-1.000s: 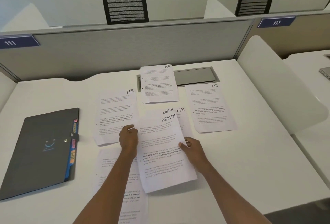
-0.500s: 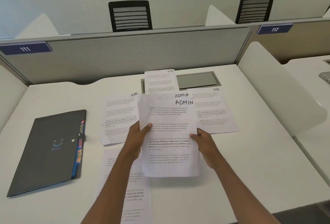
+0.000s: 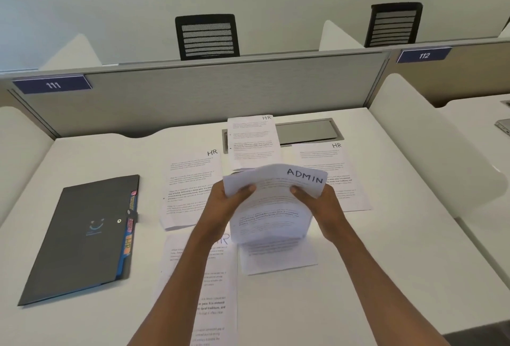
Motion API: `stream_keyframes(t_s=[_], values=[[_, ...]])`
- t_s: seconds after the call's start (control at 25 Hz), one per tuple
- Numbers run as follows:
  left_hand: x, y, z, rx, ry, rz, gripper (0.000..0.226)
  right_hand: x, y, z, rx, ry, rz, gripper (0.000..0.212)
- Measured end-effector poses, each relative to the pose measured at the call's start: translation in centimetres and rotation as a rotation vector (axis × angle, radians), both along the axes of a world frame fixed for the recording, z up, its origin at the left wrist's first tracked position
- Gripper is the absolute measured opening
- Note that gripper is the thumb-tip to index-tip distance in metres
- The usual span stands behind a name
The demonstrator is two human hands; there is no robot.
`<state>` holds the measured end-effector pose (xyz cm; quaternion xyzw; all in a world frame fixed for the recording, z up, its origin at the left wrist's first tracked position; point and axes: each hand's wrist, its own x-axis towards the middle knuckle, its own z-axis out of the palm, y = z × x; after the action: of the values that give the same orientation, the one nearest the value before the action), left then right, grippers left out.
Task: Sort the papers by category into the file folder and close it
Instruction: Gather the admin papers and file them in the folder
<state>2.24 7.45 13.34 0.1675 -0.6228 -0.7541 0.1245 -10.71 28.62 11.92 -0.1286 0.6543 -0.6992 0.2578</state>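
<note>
head view: left hand (image 3: 220,205) and right hand (image 3: 321,205) both grip the admin sheets (image 3: 273,202), raised above the white desk (image 3: 386,263); file folder (image 3: 80,238) lies closed at left.

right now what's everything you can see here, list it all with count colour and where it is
ADMIN papers: small stack, white, held up over desk centre
HR papers: at least four visible, white, spread flat on the desk
file folder: one, dark grey, closed, desk left, coloured tabs at its right edge
desk: one, white
cable hatch: one, grey, desk rear
divider panel: one, grey, behind desk
number signs: two, blue, 111 and 112
chairs: two, black, beyond the divider
left hand: grips stack's left edge
right hand: grips its right edge
</note>
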Motion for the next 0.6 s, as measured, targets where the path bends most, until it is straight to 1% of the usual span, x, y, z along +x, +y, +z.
stream_keyframes(t_s=[0.12,0.2,0.28,0.36,0.4,0.48,0.6], values=[[0.0,0.7,-0.4,-0.025,0.008,-0.003,0.040,0.2,-0.2,-0.2,0.035,0.048,0.044,0.037],[0.0,1.1,-0.7,-0.012,0.018,0.023,0.039,0.4,-0.3,-0.2,0.042,0.056,-0.005,0.035],[-0.1,1.3,-1.4,-0.006,-0.013,0.054,0.033,0.5,-0.3,-0.4,0.024,0.037,-0.076,0.030],[-0.2,1.4,-1.7,-0.006,-0.059,0.076,0.020,0.6,-0.4,-0.7,0.029,0.013,-0.113,0.026],[-0.4,1.5,-1.8,-0.009,-0.069,0.073,0.017,0.6,-0.4,-0.7,0.035,0.008,-0.120,0.025],[-0.5,1.7,-1.9,-0.026,-0.083,0.057,0.018,0.6,-0.4,-0.9,0.046,0.002,-0.118,0.024],[-0.6,1.6,-2.0,-0.036,-0.087,0.073,0.029,0.7,-0.4,-1.1,0.032,0.005,-0.115,0.026]])
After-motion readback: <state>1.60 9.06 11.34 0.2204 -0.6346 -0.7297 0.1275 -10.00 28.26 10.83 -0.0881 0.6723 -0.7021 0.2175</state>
